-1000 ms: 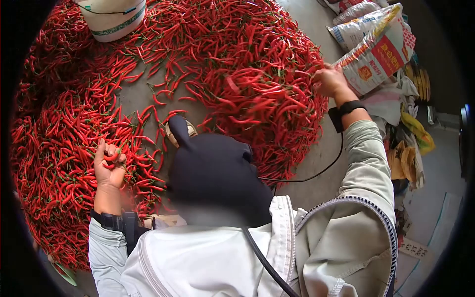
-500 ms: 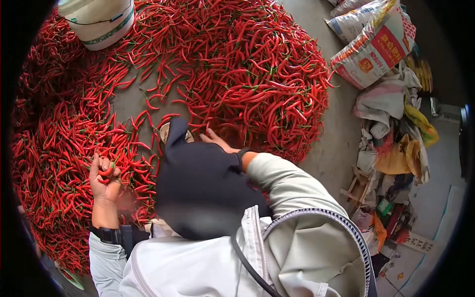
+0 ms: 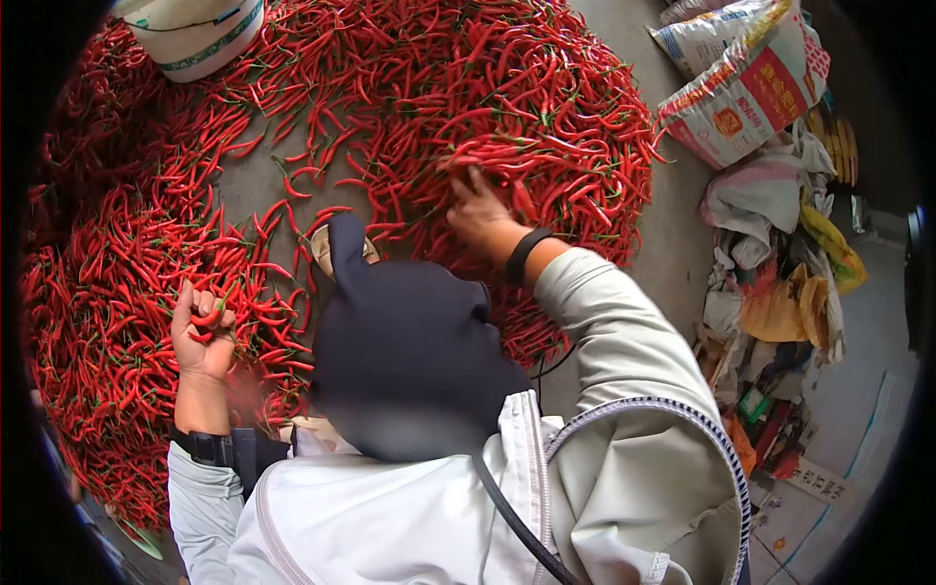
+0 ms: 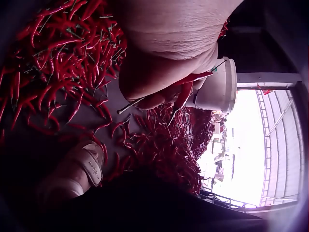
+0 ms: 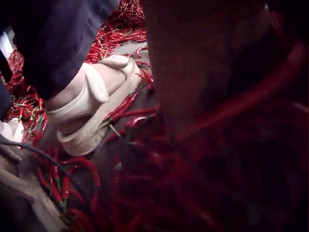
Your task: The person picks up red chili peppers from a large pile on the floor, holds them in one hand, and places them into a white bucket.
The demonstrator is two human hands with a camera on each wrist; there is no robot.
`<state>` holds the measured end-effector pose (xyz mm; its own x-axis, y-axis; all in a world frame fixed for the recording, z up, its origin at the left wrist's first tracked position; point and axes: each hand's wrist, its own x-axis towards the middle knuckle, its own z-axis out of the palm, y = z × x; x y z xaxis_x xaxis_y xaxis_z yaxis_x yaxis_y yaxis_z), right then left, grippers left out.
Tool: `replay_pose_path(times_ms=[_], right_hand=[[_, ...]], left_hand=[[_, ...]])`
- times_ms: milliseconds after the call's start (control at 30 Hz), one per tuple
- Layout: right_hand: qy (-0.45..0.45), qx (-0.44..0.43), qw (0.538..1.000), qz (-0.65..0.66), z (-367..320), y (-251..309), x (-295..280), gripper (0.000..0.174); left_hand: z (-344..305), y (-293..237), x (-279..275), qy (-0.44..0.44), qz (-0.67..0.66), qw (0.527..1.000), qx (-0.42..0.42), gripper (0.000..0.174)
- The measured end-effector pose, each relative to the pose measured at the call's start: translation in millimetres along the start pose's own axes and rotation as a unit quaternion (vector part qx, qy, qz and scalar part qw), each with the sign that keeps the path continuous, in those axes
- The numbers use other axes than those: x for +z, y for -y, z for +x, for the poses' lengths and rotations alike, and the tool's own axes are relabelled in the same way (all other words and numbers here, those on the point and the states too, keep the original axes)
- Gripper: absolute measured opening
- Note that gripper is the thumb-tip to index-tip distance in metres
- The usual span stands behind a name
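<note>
Red chili peppers with green stems lie in a large heap [image 3: 546, 107] at the right and a spread [image 3: 107, 263] at the left. My left hand [image 3: 203, 336] is turned palm up over the left spread, its fingers curled round a couple of chili peppers [image 3: 205, 320]. In the left wrist view, the peppers [image 4: 182, 94] stick out from under that hand [image 4: 169, 48]. My right hand [image 3: 480, 216] reaches onto the near side of the right heap, fingers spread among the peppers. Up close in the right wrist view, that hand is dark and blurred.
A white bucket [image 3: 200, 44] stands among peppers at the upper left. Printed sacks [image 3: 746, 97] and crumpled bags [image 3: 760, 205] line the right side. A sandaled foot [image 3: 327, 252] rests on the concrete between the heaps. A black cable [image 5: 43, 154] runs near the right wrist.
My right hand has gone from the heap's far right edge in towards the foot, then forward and right onto the heap. My left hand keeps its peppers, nearly in place.
</note>
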<state>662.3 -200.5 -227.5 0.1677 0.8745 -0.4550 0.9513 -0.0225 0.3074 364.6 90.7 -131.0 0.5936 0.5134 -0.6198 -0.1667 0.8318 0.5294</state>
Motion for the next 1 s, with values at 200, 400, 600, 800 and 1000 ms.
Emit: replay_pose_path(times_ms=[200,400,600,800,1000], right_hand=[[0.012,0.035,0.999,-0.021,-24.2,-69.5,-61.4,0.024],[-0.029,0.131,0.990,0.033,-55.8,-110.4,-81.7,0.027],[-0.055,0.299,0.952,0.034,-71.3,-157.4,-82.4,0.049],[-0.017,0.447,0.893,0.046,-77.6,-204.8,-67.7,0.054],[-0.463,0.219,0.849,0.133,-49.2,-133.6,-72.8,0.035]], left_hand=[[-1.9,0.2,-1.2,-0.004,-0.011,1.000,0.002,0.026],[-4.1,-3.7,-2.2,-0.005,-0.012,1.000,0.000,0.027],[-7.5,-13.0,-12.6,-0.015,-0.022,1.000,0.007,0.025],[-6.5,-12.8,-17.5,-0.002,-0.017,1.000,0.014,0.025],[-2.6,-8.2,-15.1,-0.013,-0.026,1.000,0.005,0.026]])
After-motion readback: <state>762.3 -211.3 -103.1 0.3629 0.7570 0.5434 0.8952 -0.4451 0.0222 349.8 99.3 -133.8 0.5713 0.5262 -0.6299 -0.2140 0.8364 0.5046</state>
